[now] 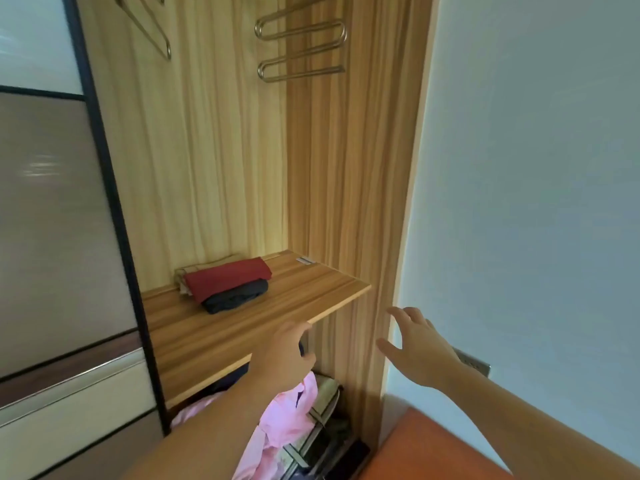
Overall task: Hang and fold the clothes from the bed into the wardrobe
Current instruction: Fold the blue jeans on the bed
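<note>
While the wardrobe stands open, its wood-grain back and side panels fill most of the view, with a sliding door at the left and a pale wall at the right. A shelf crosses the compartment; on it, toward the back, lies a small stack of folded clothes: a red piece on top, a dark one beneath, a beige one behind. Metal hangers hang bare above. An orange surface shows at the lower right corner.

Below the shelf's front edge, a pink garment hangs at the left hand, whose fingers curl at the shelf edge; whether they pinch the cloth itself cannot be told, since the hand hides the contact. The right hand is raised near the wardrobe's side panel, fingers spread and holding nothing.

Judged from this, the pink garment awaits hanging or folding. To do it well, the free hand should gather the loose cloth before it catches on the items stored beneath, then smooth it flat on the bare front of the shelf, or carry it up to a hanger, seams aligned.
</note>
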Action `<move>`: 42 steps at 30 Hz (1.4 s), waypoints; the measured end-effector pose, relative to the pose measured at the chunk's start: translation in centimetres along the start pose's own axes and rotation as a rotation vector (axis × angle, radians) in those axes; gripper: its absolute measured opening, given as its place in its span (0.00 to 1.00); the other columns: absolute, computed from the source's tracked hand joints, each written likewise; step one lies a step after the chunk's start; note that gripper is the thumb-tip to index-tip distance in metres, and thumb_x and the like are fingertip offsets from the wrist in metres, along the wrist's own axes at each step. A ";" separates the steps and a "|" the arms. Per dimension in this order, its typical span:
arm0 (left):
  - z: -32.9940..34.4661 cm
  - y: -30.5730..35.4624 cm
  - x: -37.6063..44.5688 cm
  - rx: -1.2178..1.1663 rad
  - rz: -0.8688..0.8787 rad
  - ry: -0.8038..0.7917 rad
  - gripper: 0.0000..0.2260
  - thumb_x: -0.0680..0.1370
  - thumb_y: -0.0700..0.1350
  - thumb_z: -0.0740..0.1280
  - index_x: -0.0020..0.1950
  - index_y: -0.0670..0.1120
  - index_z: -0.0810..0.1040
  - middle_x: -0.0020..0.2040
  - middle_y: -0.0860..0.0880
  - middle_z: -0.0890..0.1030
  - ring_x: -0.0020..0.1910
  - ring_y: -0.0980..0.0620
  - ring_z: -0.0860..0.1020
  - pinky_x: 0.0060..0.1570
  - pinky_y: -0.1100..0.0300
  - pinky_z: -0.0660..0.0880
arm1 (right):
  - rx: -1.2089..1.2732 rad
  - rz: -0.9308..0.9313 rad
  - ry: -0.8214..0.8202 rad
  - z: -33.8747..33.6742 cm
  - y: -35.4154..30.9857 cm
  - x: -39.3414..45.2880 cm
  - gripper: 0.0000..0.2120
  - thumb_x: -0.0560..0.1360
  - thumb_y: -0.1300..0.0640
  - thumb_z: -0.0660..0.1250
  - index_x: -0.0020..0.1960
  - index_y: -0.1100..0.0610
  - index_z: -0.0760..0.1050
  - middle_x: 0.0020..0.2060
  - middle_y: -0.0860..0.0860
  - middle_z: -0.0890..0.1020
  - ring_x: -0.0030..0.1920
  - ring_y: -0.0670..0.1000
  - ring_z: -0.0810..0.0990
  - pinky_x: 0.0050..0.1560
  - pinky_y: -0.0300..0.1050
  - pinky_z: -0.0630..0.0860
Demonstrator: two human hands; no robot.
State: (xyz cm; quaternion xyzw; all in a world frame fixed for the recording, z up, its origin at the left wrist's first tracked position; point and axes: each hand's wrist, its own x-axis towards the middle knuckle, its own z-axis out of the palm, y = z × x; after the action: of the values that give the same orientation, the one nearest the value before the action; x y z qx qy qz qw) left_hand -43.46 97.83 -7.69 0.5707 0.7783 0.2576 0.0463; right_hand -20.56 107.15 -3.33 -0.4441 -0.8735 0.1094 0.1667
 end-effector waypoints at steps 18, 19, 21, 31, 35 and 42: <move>8.0 21.0 -19.4 -0.196 0.770 -0.367 0.23 0.77 0.50 0.65 0.72 0.54 0.69 0.72 0.53 0.69 0.69 0.49 0.69 0.67 0.51 0.68 | -0.066 1.036 0.365 -2.6 2.3 -46.0 0.30 0.77 0.41 0.61 0.75 0.47 0.58 0.71 0.50 0.65 0.70 0.54 0.66 0.65 0.55 0.70; 8.3 20.5 -21.3 -0.182 0.823 -0.409 0.23 0.77 0.51 0.64 0.72 0.54 0.69 0.72 0.53 0.70 0.68 0.50 0.69 0.66 0.51 0.68 | -0.043 1.089 0.377 -1.6 0.6 -47.9 0.30 0.77 0.41 0.61 0.75 0.47 0.58 0.71 0.50 0.65 0.69 0.54 0.66 0.65 0.56 0.71; 8.7 19.8 -24.8 -0.151 0.903 -0.492 0.22 0.78 0.52 0.64 0.72 0.54 0.68 0.72 0.53 0.69 0.69 0.50 0.69 0.66 0.51 0.69 | -0.019 1.165 0.385 -0.2 -2.5 -51.6 0.30 0.76 0.40 0.61 0.75 0.46 0.58 0.71 0.49 0.66 0.68 0.54 0.67 0.64 0.56 0.71; 4.1 21.7 -43.6 -0.226 1.176 -0.627 0.23 0.78 0.53 0.64 0.72 0.57 0.67 0.72 0.56 0.68 0.69 0.53 0.68 0.65 0.55 0.69 | -0.073 1.407 0.462 0.1 -15.2 -70.6 0.30 0.77 0.41 0.60 0.75 0.47 0.56 0.70 0.50 0.65 0.67 0.53 0.66 0.63 0.51 0.70; 1.8 21.9 -53.0 -0.237 1.243 -0.681 0.23 0.77 0.53 0.64 0.72 0.57 0.67 0.72 0.56 0.68 0.69 0.52 0.67 0.66 0.53 0.69 | -0.075 1.438 0.512 0.9 -21.2 -78.5 0.31 0.76 0.40 0.61 0.76 0.47 0.56 0.71 0.49 0.64 0.68 0.51 0.66 0.64 0.51 0.69; -1.2 24.3 -68.8 -0.265 1.485 -0.814 0.23 0.76 0.52 0.65 0.72 0.56 0.68 0.71 0.53 0.69 0.68 0.51 0.68 0.66 0.53 0.69 | -0.132 1.641 0.564 1.1 -30.0 -91.6 0.32 0.76 0.41 0.62 0.75 0.47 0.56 0.70 0.50 0.64 0.68 0.53 0.67 0.64 0.51 0.69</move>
State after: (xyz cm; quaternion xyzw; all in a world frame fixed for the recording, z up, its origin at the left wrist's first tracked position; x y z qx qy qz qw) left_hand 0.78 39.85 -10.91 0.9704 0.0892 0.0852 0.2076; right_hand 7.17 15.21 -11.96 -0.9528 -0.2080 0.0298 0.2192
